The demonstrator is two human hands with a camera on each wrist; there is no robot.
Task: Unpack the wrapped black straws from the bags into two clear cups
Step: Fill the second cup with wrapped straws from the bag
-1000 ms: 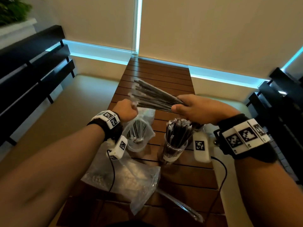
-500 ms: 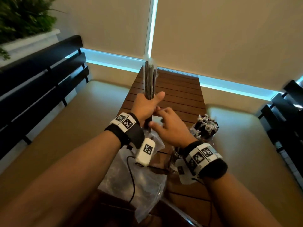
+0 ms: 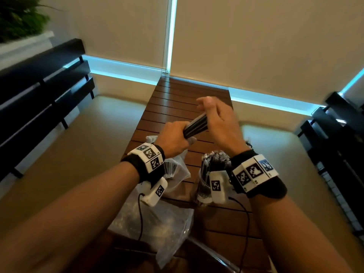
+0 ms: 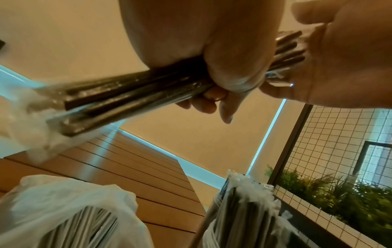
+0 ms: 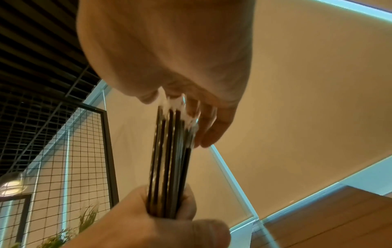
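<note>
From the head camera, the left hand [image 3: 173, 137] is curled tight around a bundle of wrapped black straws [image 3: 196, 125], held above the slatted wooden table [image 3: 189, 99]; the bundle slants up and to the right, its far end meeting the palm of the right hand [image 3: 218, 119], whose fingers are spread and loosely extended, gripping nothing; below the right wrist a clear cup [image 3: 204, 186], packed with upright wrapped straws, stands towards the table's right edge; under the left wrist an open plastic bag [image 3: 177, 170] shows more straws inside; a second, crumpled bag [image 3: 157, 223] lies at the near end of the table; a black slatted bench [image 3: 43, 91] runs along the left.

From the left wrist camera, the left hand [image 4: 212, 55] has its fingers wrapped round the middle of the bundle [image 4: 127, 94], clear wrapper ends sticking out to the left; the right hand [image 4: 339, 67] lies flat against the opposite straw ends; the open bag [image 4: 63, 209] and the filled cup [image 4: 244, 209] sit below on the table [image 4: 137, 167].

From the right wrist camera, the right hand [image 5: 169, 58] presses its open palm on the wrapper tips of the bundle [image 5: 169, 159]; the left hand [image 5: 159, 223] grips its lower part; a corner of the table [image 5: 328, 218] shows at lower right.
</note>
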